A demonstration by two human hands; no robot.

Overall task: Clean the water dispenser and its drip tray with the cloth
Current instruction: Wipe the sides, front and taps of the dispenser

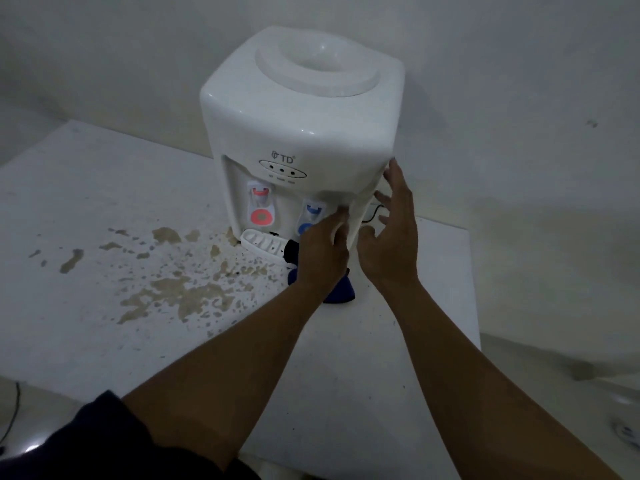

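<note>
A white tabletop water dispenser (301, 109) stands at the back of a white table (86, 202), with a red tap (260, 206) and a blue tap (311, 216) on its front. Its white drip tray (261, 242) sits at the base. A dark blue cloth (341, 292) lies on the table below the tray, partly hidden under my left hand. My left hand (323, 251) rests against the dispenser's lower right front corner, covering part of the blue tap. My right hand (394, 230) is open, fingers spread, at the dispenser's right side.
Brown stains and chipped patches (180, 285) spread over the table left of the dispenser. A black power cord (375, 211) runs behind the right side. The table's right edge (472, 289) lies close to my right arm. White walls stand behind.
</note>
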